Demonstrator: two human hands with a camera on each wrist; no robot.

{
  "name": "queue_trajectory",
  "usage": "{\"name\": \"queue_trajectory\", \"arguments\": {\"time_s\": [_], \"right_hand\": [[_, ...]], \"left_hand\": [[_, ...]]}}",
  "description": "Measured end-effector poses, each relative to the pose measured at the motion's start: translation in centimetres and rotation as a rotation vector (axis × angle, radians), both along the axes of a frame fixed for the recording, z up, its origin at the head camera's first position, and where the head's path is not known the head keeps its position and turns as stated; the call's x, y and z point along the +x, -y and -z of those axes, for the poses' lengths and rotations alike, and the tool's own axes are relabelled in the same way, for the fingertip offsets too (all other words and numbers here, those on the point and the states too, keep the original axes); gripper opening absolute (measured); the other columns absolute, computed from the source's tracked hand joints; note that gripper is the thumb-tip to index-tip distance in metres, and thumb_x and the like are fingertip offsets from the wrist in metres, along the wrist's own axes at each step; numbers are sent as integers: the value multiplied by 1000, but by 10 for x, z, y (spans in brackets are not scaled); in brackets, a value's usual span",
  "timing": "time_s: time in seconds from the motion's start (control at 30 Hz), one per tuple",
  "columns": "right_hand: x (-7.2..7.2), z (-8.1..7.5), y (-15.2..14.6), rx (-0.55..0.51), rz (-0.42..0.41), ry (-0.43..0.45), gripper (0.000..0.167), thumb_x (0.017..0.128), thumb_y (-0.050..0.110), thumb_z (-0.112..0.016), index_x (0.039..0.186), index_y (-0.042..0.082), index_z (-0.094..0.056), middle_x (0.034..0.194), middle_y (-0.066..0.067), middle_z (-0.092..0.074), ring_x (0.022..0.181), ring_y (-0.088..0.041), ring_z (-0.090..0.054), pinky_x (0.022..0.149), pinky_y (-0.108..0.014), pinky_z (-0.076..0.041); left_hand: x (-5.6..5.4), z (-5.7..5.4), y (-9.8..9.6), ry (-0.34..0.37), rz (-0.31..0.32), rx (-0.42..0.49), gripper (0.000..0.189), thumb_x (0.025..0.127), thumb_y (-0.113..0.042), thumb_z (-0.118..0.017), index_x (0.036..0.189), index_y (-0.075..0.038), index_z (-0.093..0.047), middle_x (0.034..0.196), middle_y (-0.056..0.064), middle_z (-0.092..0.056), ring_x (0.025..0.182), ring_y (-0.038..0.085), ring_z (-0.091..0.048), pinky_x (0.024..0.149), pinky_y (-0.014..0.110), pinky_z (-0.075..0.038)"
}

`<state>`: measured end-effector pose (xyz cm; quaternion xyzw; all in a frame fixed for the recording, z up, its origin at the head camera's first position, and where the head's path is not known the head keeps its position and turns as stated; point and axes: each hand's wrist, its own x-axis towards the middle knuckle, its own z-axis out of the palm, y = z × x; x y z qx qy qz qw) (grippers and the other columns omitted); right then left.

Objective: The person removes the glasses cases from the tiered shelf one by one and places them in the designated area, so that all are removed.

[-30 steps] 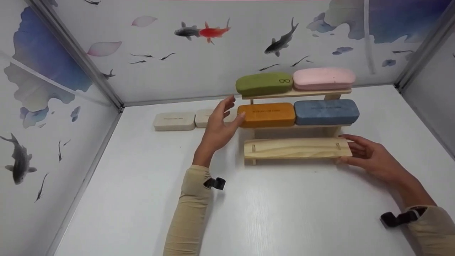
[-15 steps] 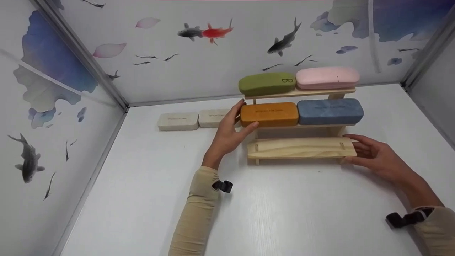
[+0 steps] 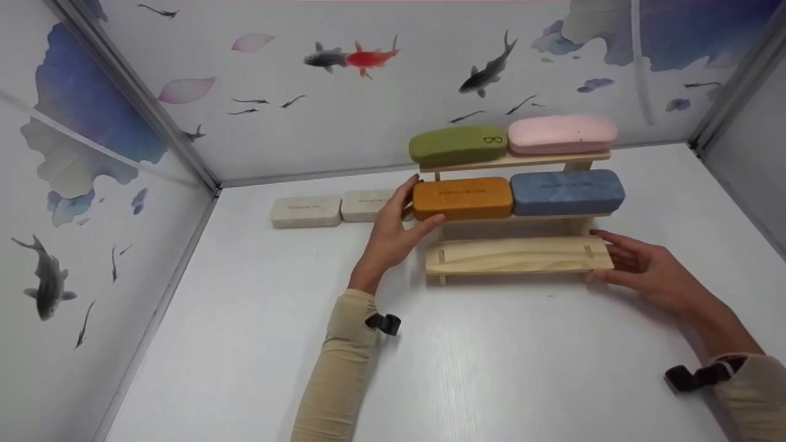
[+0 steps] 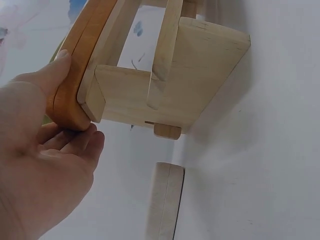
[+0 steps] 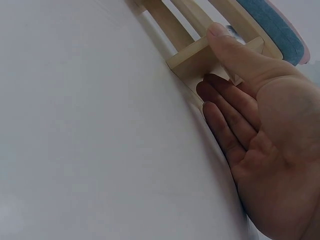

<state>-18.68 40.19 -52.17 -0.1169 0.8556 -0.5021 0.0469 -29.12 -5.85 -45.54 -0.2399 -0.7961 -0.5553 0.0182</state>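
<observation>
A three-tier wooden rack [image 3: 519, 256] stands on the white table, its lowest shelf bare. At the left end of the middle shelf is an orange glasses case [image 3: 462, 199]. My left hand [image 3: 390, 239] grips that end, thumb on the front and fingers curled behind; the left wrist view shows the orange case [image 4: 82, 65] against the shelf edge. Beside it lies a blue glasses case [image 3: 568, 192]. A green glasses case [image 3: 457, 144] and a pink one occupy the top shelf. My right hand [image 3: 654, 276] holds the rack's lower right end, thumb in front, fingers along the side panel.
Two off-white cases lie on the table left of the rack; the nearer white case [image 3: 368, 205] is partly hidden by my left hand. White panels with painted fish [image 3: 485, 73] enclose the back and sides. The table [image 3: 491, 368] extends in front.
My left hand has moved slightly right and closed around the orange case's left end. My right hand keeps its place at the rack. The head view has shifted a little.
</observation>
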Motion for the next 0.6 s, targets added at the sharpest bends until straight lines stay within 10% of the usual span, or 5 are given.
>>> {"name": "queue_trajectory", "arguments": {"time_s": [0.6], "right_hand": [[1, -1, 0, -6, -6, -16, 76, 102, 15, -78, 168, 13, -40, 139, 23, -64, 122, 10, -66, 92, -11, -58]], "left_hand": [[-4, 8, 7, 12, 7, 113, 76, 96, -32, -86, 158, -11, -47, 153, 2, -60, 143, 14, -56, 126, 32, -45]]}}
